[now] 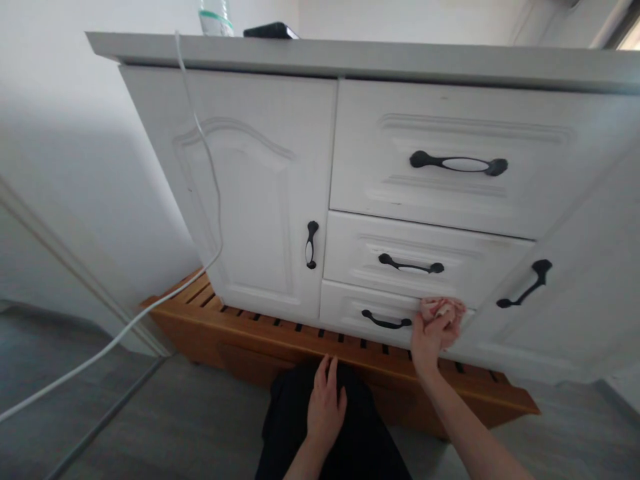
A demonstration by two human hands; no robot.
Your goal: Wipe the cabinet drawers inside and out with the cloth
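Pink cloth [454, 313] is pressing against the right end of the bottom drawer [377, 303], bunched in the right hand [427, 339], which is hiding part of it. Wiping is apparently proceeding; how much is finished isn't showing. The left hand [326, 407] is lying outstretched, palm hidden.

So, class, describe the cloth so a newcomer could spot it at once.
Find the white cabinet and its three stacked drawers. Look at the right end of the bottom drawer, where the right hand holds a crumpled cloth. Its pink colour sets it apart from the white drawer fronts and dark handles.
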